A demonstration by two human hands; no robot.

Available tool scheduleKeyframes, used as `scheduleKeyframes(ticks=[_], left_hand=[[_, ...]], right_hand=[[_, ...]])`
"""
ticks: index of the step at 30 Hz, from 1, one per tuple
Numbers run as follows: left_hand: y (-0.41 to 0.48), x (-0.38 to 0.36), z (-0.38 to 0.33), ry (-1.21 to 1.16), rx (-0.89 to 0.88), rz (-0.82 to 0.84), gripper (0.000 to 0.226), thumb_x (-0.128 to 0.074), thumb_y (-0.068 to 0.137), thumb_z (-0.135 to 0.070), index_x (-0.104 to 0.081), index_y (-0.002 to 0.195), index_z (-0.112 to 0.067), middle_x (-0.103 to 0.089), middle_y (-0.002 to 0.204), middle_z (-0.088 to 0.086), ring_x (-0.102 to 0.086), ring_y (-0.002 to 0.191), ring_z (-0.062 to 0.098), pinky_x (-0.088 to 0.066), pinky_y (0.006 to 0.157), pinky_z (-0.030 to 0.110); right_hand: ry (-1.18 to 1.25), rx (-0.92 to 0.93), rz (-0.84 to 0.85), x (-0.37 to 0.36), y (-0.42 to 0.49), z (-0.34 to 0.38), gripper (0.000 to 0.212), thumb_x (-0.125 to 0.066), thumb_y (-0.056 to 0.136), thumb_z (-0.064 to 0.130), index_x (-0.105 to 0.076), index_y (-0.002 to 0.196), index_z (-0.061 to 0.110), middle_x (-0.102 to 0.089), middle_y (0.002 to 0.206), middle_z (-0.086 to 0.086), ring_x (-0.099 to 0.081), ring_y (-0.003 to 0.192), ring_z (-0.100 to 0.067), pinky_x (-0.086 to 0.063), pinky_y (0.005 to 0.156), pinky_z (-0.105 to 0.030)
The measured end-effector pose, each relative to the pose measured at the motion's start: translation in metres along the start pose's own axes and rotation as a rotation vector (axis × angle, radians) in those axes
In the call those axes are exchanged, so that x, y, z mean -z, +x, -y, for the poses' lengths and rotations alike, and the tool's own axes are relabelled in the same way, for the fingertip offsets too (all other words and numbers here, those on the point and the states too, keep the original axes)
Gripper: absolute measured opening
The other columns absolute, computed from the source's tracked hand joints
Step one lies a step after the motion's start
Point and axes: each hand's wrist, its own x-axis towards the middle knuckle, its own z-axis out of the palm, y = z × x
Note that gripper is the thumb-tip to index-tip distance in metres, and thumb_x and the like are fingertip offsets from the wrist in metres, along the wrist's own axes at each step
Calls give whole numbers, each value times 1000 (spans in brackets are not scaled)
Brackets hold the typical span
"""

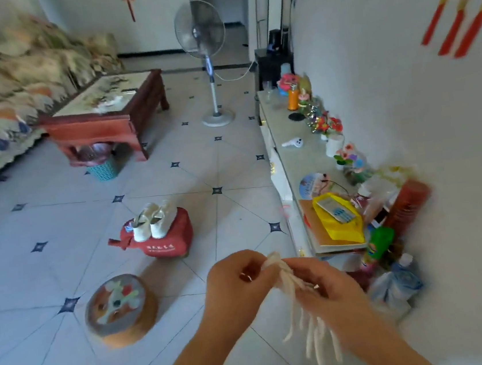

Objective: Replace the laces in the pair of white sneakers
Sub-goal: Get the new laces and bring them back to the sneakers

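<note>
**A:** Close in, both hands are busy. The left hand pinches the top of a bundle of white laces, and the right hand grips it just below, with the loose ends dangling toward the floor.

**B:** So no threading yet?

**A:** By my read, none. The laces are up here, and the sneakers sit well apart on a red stool out on the tiles (whether their eyelets are bare is too small to tell). Both shoes look left to do.

**B:** Room to get there?

**A:** Plenty of tile. A round stool sits near, left of the path. The desk edge runs along the right, with bottles crowding its near end beside the right hand. Past the sneakers the floor opens toward a fan, with a sofa far left.
</note>
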Motion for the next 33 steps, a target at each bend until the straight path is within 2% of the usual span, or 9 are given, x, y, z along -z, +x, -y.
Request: scheduleKeyframes(ticks=[5, 9, 14, 18, 21, 23, 25, 28, 33], left_hand=[[34, 83, 26, -451, 274, -119, 13, -65, 70, -19, -67, 57, -16, -60, 56, -1, -52, 54, 7, -45, 56, 20], [57, 128, 47, -685, 381, -131, 27, -57, 80, -7, -65, 55, -14, -57, 61, 5, -51, 56, 13, -45, 58, 25], [92, 158, 69, -995, 483, -116, 9, -64, 66, -13, -70, 59, -14, -60, 63, 2, -52, 56, 9, -44, 55, 19], [128, 175, 85, -911, 487, -177, 3, -70, 64, -17, -72, 62, -17, -60, 62, -4, -53, 57, 4, -44, 60, 21], [169, 187, 105, -764, 501, -348, 12, -65, 77, -17, -73, 68, -17, -62, 66, -3, -54, 62, 5, -44, 62, 22], [199, 194, 111, -696, 505, -446, 10, -66, 77, -22, -73, 77, -15, -64, 73, 4, -53, 67, 11, -45, 65, 25], [230, 199, 111, -696, 501, -502, 12, -68, 76, -21, -73, 82, -12, -65, 83, 19, -55, 72, 21, -48, 73, 33], [271, 203, 108, -688, 493, -521, 11, -68, 74, -17, -72, 82, -11, -63, 90, 28, -54, 75, 25, -46, 76, 39], [321, 208, 118, -510, 482, -562, 6, -68, 72, -21, -74, 72, -18, -60, 60, -1, -50, 60, 9, -41, 60, 20]], right_hand=[[173, -56, 208, -65, 78, 23, 52, -48, 81, -16, -69, 101, 27, -70, 102, 5, -64, 98, -10, -49, 75, -18], [198, -39, 328, -103, 125, 36, 49, -53, 75, -2, -68, 101, 38, -69, 104, 8, -63, 98, -5, -48, 74, -13], [374, -121, 422, -132, 183, 41, 42, -59, 69, 0, -70, 97, 29, -71, 91, -1, -64, 81, -8, -48, 65, -14], [206, -151, 317, -149, 237, 41, 43, -54, 79, -13, -68, 94, 25, -70, 89, 4, -62, 86, -9, -49, 70, -18], [-137, 158, 77, -160, 276, 49, 37, -61, 81, 2, -59, 95, 36, -62, 96, 19, -56, 97, 1, -44, 87, -17], [-211, 413, -34, -168, 300, 60, 23, -61, 79, 20, -56, 93, 38, -60, 94, 22, -55, 95, 1, -40, 83, -8], [-342, 554, -9, -178, 328, 69, 17, -58, 79, 37, -57, 95, 34, -58, 89, 19, -54, 89, 0, -38, 78, -4], [-469, 541, 94, -192, 375, 69, 29, -68, 78, 36, -59, 103, 25, -54, 93, 19, -53, 88, 1, -38, 76, -3], [-529, 539, 107, -201, 447, 65, 18, -71, 79, 26, -59, 92, 22, -58, 85, 15, -54, 79, 0, -46, 66, -19]])
